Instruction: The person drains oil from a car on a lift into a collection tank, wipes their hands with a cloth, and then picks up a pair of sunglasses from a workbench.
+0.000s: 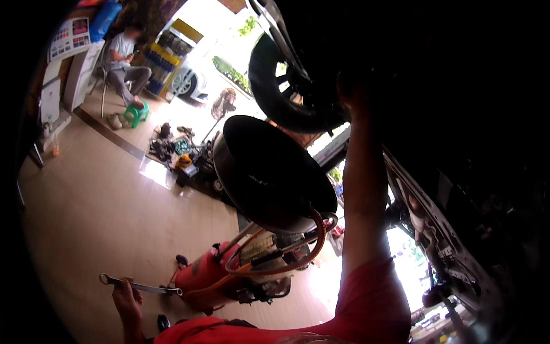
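Note:
My left hand (127, 304) is closed on a long silver ring spanner (151, 288), low at the left. My right arm, in a red sleeve, reaches up into the dark underside of a raised car (425, 226); my right hand (354, 94) is at the shadowed parts beside a wheel (263, 63), its fingers too dark to make out. In front of me a large black drain pan (275, 172) stands on a red wheeled oil drainer tank (207, 278), with orange and clear hoses running from it.
A person (123, 60) sits on a chair at upper left, a foot near a green stool (135, 118). Tools and parts (172, 152) lie on the floor (86, 206) beyond the drainer, near a fan (223, 103). A white car (190, 83) stands behind; a counter (74, 74) lines the left.

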`<state>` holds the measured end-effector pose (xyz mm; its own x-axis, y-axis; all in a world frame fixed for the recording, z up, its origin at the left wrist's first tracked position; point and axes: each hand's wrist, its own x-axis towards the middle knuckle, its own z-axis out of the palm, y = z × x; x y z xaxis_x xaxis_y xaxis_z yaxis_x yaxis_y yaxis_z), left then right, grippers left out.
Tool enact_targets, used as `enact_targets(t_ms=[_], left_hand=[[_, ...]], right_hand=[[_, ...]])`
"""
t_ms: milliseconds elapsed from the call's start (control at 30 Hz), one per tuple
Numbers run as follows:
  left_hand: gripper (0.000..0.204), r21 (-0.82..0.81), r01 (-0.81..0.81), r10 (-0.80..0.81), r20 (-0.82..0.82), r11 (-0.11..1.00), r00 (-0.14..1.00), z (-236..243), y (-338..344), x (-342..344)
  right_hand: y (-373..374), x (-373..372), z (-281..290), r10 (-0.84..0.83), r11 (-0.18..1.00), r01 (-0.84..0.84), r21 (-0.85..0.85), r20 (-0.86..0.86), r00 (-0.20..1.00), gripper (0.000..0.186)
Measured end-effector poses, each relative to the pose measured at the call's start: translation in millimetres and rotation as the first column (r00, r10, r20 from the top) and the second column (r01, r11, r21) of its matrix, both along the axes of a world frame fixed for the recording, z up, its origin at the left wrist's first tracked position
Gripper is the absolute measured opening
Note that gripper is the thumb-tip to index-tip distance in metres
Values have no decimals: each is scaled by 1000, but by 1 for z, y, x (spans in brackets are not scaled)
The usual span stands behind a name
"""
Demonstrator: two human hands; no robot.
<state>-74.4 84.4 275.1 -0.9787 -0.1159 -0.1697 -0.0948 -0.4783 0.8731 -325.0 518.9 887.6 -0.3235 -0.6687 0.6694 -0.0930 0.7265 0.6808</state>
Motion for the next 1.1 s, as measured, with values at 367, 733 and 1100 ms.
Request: enact_targets(t_ms=[367, 733, 1100], left_hand=[[30, -135, 31, -27, 27, 990, 999, -12, -7, -6], [28, -102, 67, -65, 22, 993, 998, -14, 2, -17], [26, -103, 72, -72, 0, 992, 997, -14, -1, -22]], right_hand=[[-35, 11, -22, 325, 879, -262, -400, 99, 941, 24], [-58, 1, -29, 844, 87, -154, -984, -9, 537, 20], [-12, 5, 8, 959, 103, 637, -764, -92, -266, 14]])
